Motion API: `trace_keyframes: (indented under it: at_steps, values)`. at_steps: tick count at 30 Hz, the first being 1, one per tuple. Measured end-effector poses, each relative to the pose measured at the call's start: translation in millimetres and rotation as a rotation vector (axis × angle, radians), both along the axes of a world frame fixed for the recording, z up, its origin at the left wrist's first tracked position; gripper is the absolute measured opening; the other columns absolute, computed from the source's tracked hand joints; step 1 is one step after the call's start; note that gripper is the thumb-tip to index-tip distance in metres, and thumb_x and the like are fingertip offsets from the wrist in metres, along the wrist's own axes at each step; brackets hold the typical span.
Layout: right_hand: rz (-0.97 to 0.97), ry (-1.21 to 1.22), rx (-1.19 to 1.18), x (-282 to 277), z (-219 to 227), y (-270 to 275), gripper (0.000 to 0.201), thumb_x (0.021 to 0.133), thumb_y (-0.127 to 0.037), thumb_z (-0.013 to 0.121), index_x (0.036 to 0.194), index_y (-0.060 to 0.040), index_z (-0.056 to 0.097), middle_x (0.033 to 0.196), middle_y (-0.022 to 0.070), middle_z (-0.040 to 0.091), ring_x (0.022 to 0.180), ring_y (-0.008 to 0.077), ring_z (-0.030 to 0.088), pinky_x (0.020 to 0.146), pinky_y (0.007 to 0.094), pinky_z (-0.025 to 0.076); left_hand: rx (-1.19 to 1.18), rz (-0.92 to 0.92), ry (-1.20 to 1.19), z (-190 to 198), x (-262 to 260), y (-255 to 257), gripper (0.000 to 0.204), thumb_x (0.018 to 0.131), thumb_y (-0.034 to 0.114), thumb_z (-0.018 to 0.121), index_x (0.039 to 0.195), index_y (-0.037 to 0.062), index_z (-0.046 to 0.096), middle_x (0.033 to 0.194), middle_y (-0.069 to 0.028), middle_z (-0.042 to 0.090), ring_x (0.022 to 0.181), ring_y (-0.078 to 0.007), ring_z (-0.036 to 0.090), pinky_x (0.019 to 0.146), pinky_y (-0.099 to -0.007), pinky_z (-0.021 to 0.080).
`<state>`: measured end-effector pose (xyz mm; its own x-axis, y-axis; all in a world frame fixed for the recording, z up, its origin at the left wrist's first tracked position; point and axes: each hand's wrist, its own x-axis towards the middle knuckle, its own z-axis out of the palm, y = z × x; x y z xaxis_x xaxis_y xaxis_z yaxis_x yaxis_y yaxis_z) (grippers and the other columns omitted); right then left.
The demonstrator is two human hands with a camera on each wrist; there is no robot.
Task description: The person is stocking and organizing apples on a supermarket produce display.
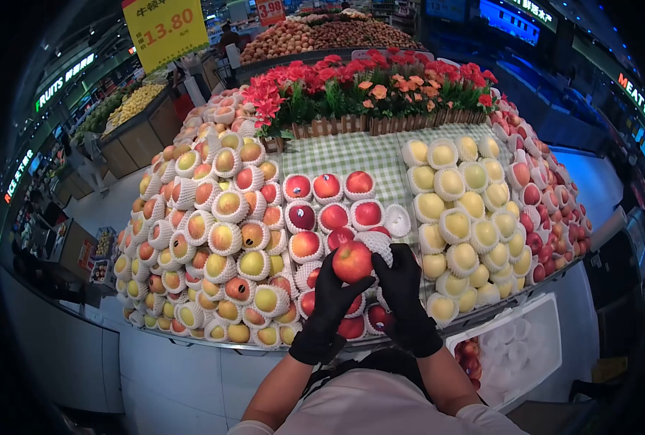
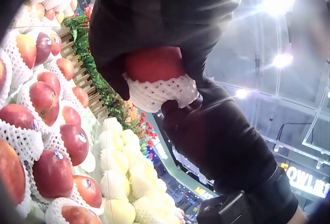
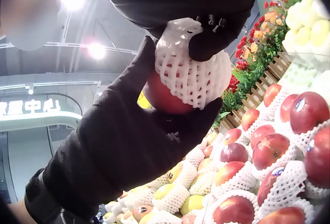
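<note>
In the head view my black-gloved left hand (image 1: 331, 293) grips a red apple (image 1: 352, 262) just above the middle of the fruit display. My right hand (image 1: 402, 286), gloved too, pinches the white foam net (image 1: 377, 244) at the apple's far side. Seen from the right wrist, the net (image 3: 193, 72) covers part of the apple (image 3: 166, 94), its narrow end under the right hand's fingers. The left wrist view has the left hand's fingers around the apple (image 2: 154, 64) from above, with right fingertips at the net's edge (image 2: 162, 92).
Netted red apples (image 1: 327, 186) sit on a checked cloth (image 1: 351, 154). Yellow-red fruit (image 1: 225, 239) is heaped left, pale yellow fruit (image 1: 456, 225) right. An empty foam net (image 1: 397, 220) lies nearby. Flower boxes (image 1: 380, 122) edge the back; a white crate (image 1: 551, 337) stands lower right.
</note>
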<state>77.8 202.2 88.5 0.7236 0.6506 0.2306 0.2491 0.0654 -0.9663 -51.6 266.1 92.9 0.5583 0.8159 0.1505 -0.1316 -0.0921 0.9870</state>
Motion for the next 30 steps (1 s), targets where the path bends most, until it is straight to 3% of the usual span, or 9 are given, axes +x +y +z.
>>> trace_keyframes:
  at_steps: [3,9,12,14,16,19,23,26,30]
  values:
    - [0.011,0.056,-0.013,5.1,0.1,-0.3,0.035,0.086,-0.019,0.073,0.110,0.0014,0.059,0.089,0.0090,0.065,0.073,0.0111,0.057,0.067,0.0298,0.049,-0.030,0.052,-0.055,5.2,-2.4,0.4,0.077,0.071,0.014,0.084,0.135,0.0003,0.043,0.122,-0.0119,0.059,0.112,-0.0210,0.059,0.097,-0.0356,0.048]
    - [0.032,0.167,0.038,19.4,-6.0,-2.9,0.025,0.089,-0.016,0.069,0.107,0.0001,0.061,0.089,0.0066,0.065,0.076,0.0105,0.058,0.070,0.0281,0.047,0.094,0.042,0.010,11.2,-13.5,7.3,0.080,0.071,0.014,0.086,0.136,-0.0010,0.042,0.128,-0.0140,0.054,0.116,-0.0225,0.056,0.098,-0.0369,0.048]
    - [0.048,0.140,-0.011,25.2,-7.6,-5.1,0.023,0.089,-0.016,0.069,0.105,-0.0002,0.062,0.089,0.0067,0.066,0.079,0.0115,0.059,0.071,0.0285,0.048,-0.325,-0.021,-0.246,7.7,-15.4,9.2,0.073,0.071,0.011,0.083,0.133,0.0001,0.045,0.122,-0.0107,0.059,0.111,-0.0208,0.059,0.096,-0.0368,0.049]
    - [0.064,0.137,-0.013,26.7,-7.6,-5.4,0.024,0.089,-0.017,0.069,0.105,-0.0002,0.063,0.090,0.0067,0.066,0.080,0.0119,0.060,0.071,0.0288,0.048,-0.397,-0.057,-0.238,-1.0,-12.1,10.1,0.066,0.073,0.011,0.081,0.130,-0.0001,0.048,0.118,-0.0104,0.061,0.109,-0.0199,0.060,0.094,-0.0364,0.050]
    - [0.086,0.154,-0.010,27.5,-9.9,-6.2,0.024,0.089,-0.018,0.069,0.104,-0.0001,0.063,0.090,0.0067,0.066,0.080,0.0122,0.060,0.072,0.0290,0.048,0.164,0.087,0.221,18.4,-12.6,7.5,0.054,0.078,0.012,0.078,0.123,0.0004,0.052,0.109,-0.0099,0.066,0.103,-0.0185,0.063,0.089,-0.0349,0.051]
    - [0.119,0.214,-0.019,30.9,-22.1,-4.8,0.025,0.089,-0.020,0.069,0.105,-0.0005,0.063,0.090,0.0079,0.066,0.081,0.0122,0.061,0.073,0.0286,0.048,0.425,0.123,0.294,20.8,-10.2,9.4,0.048,0.078,0.011,0.078,0.116,0.0001,0.050,0.104,-0.0093,0.067,0.102,-0.0182,0.064,0.090,-0.0353,0.050]
    - [0.082,0.222,-0.095,28.8,-14.8,-6.9,0.029,0.090,-0.025,0.068,0.106,-0.0008,0.064,0.091,0.0116,0.066,0.083,0.0168,0.062,0.075,0.0319,0.049,0.099,0.102,0.078,25.0,-6.2,6.7,0.040,0.077,0.012,0.078,0.109,0.0031,0.056,0.100,-0.0051,0.069,0.093,-0.0128,0.067,0.084,-0.0319,0.053]
    - [0.013,0.135,-0.119,34.9,-30.7,-3.1,0.033,0.089,-0.028,0.068,0.107,-0.0007,0.063,0.099,0.0150,0.065,0.091,0.0208,0.061,0.079,0.0352,0.049,0.272,0.160,0.261,48.5,-5.8,-0.2,0.040,0.079,0.014,0.076,0.113,0.0048,0.056,0.103,-0.0025,0.070,0.094,-0.0125,0.067,0.087,-0.0312,0.052]
    - [-0.028,0.065,-0.159,43.2,-42.8,-4.0,0.039,0.088,-0.027,0.069,0.114,0.0005,0.060,0.108,0.0157,0.059,0.101,0.0230,0.056,0.087,0.0363,0.047,0.192,0.080,0.297,48.3,-18.1,1.5,0.048,0.081,0.018,0.075,0.123,0.0072,0.055,0.106,0.0006,0.070,0.103,-0.0150,0.066,0.097,-0.0345,0.048]
